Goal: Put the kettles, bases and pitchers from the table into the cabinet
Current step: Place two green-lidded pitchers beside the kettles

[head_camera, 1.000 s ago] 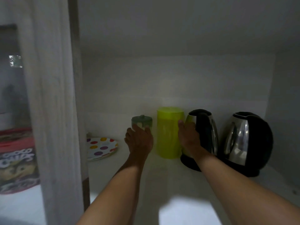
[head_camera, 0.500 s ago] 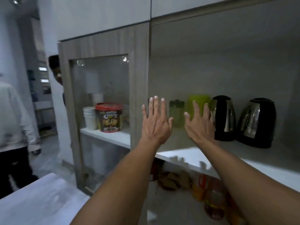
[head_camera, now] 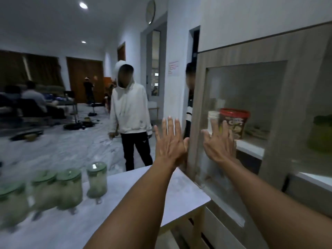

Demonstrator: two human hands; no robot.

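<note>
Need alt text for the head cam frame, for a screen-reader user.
Both hands are raised open and empty, the left hand beside the right hand, which is in front of the glass cabinet door. Blurred green-lidded pitchers stand on the white table at lower left. A person in a white hoodie stands beyond it.

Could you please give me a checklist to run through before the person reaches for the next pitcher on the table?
1. Left hand free: ok, fingers straight, holding nothing.
2. Right hand free: ok, open and empty.
3. Items to fetch: ok, four green-lidded pitchers stand upright on the table.
4. Their lids seated: cannot tell, too blurred.
5. Way to the table clear: ok, the person in the white hoodie stands beyond it.
6. Room in the cabinet: cannot tell, only a yellow-green pitcher shows at the frame's edge.
</note>
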